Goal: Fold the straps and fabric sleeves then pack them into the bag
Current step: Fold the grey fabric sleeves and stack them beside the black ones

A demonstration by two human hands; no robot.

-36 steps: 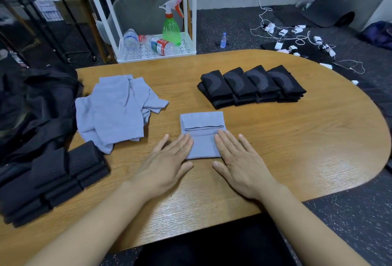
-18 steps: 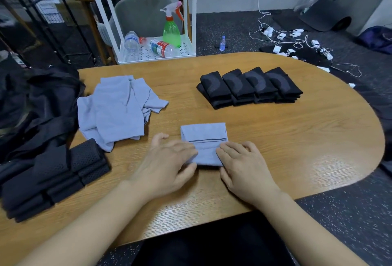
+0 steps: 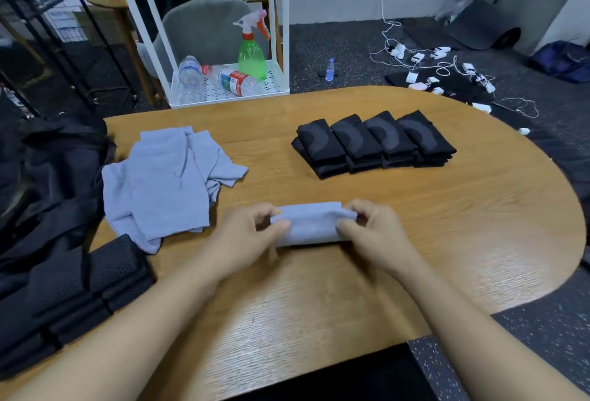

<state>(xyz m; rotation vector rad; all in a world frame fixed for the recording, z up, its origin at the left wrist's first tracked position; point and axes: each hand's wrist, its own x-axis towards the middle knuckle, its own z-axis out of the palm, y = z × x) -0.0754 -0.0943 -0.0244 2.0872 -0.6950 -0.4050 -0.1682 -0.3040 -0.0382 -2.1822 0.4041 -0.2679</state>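
Note:
A folded grey fabric sleeve (image 3: 311,224) lies across the middle of the wooden table (image 3: 447,225). My left hand (image 3: 245,234) pinches its left end and my right hand (image 3: 373,231) pinches its right end, thumbs on top. A loose heap of grey sleeves (image 3: 166,183) lies to the left. Behind it all, a row of folded black sleeves (image 3: 373,141) is stacked neatly. Folded black mesh straps (image 3: 73,292) sit at the near left. The black bag (image 3: 48,177) slumps on the table's left end.
A white trolley (image 3: 204,33) with water bottles and a green spray bottle (image 3: 252,52) stands beyond the table, a grey chair behind it. White chargers and cables (image 3: 440,71) litter the floor at the back right. Bare wood shows on the table's right half.
My hands went from lying flat on the sleeve's near edge to gripping its two ends. The sleeve's near half has been folded up, so it is now a narrower band.

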